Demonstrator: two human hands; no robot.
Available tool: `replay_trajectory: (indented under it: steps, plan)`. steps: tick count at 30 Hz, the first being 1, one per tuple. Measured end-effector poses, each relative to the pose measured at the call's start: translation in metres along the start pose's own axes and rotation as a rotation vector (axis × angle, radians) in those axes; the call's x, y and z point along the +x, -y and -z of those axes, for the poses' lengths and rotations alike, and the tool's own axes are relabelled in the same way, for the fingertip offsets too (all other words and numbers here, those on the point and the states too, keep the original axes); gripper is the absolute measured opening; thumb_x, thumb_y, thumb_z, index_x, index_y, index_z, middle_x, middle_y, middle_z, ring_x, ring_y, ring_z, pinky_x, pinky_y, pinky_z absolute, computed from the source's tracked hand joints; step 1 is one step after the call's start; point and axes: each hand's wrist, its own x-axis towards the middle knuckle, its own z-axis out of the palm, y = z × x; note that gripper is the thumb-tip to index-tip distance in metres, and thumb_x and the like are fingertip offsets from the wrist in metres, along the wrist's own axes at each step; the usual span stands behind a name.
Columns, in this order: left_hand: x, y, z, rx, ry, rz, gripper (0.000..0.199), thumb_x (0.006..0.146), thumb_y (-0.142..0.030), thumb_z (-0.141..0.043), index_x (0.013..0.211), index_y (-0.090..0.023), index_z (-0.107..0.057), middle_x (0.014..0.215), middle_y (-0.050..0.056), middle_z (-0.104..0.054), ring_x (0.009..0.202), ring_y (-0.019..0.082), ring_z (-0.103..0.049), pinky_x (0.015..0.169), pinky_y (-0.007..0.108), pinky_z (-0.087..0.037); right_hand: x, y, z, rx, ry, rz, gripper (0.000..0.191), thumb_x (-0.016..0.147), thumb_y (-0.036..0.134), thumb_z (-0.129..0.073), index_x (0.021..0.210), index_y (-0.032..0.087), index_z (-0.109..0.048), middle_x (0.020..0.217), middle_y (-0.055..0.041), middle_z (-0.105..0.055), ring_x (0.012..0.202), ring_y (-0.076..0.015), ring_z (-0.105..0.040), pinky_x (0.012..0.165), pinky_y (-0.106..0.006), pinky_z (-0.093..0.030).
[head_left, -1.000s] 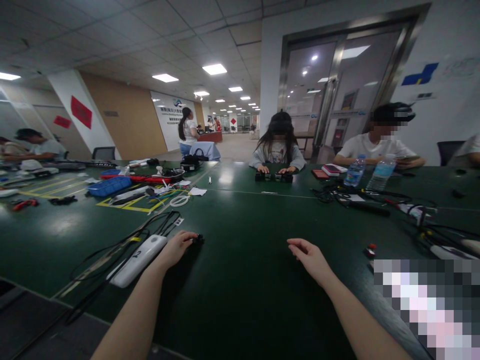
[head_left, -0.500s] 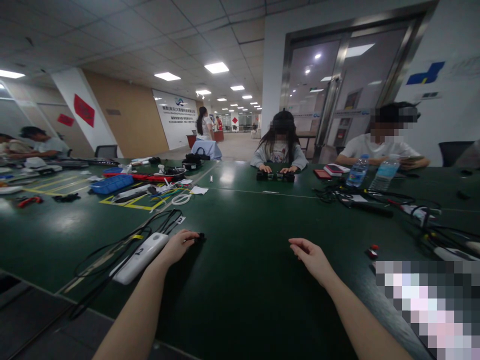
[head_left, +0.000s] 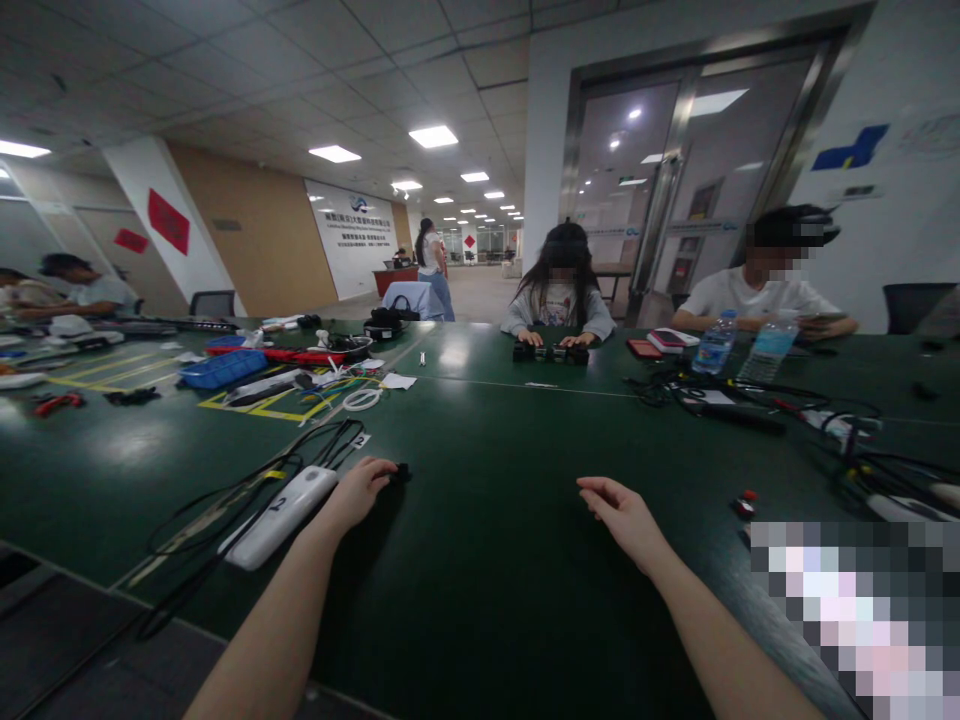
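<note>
On the left side of the dark green table [head_left: 480, 560], the fingertips of my left hand [head_left: 364, 490] are closed on a small black object [head_left: 403, 472]. Its exact kind is too small and dark to make out. Beside my left wrist lies a white power strip [head_left: 281, 522] marked "2". My right hand [head_left: 619, 512] is held over the table to the right, its fingers pressed together and nothing showing between them. A small red and black item [head_left: 745, 503] lies farther right of that hand.
Black cables [head_left: 247, 480] run around the power strip. Behind them sit a blue tray [head_left: 223, 369] and loose wires. To the right are water bottles [head_left: 716, 345] and more cables [head_left: 750, 400]. Across the table, a person [head_left: 562, 290] rests both hands on black devices [head_left: 551, 353].
Both my hands stay practically where they were. In the background, a standing person has shifted to the right.
</note>
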Motion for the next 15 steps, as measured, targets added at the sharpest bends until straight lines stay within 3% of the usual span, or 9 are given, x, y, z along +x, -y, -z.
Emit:
replay_trajectory:
  steps: [15]
  plan:
    - [-0.0029, -0.0082, 0.0060, -0.042, 0.041, 0.012, 0.029, 0.071, -0.024, -0.042, 0.092, -0.018, -0.061, 0.094, 0.006, -0.055, 0.090, 0.020, -0.054, 0.085, 0.031, -0.040, -0.0050, 0.0102, 0.0005, -0.012, -0.012, -0.035, 0.031, 0.072, 0.036, -0.051, 0.100, 0.025, -0.059, 0.094, -0.0024, -0.061, 0.084, -0.0189, -0.055, 0.072, -0.031, -0.046]
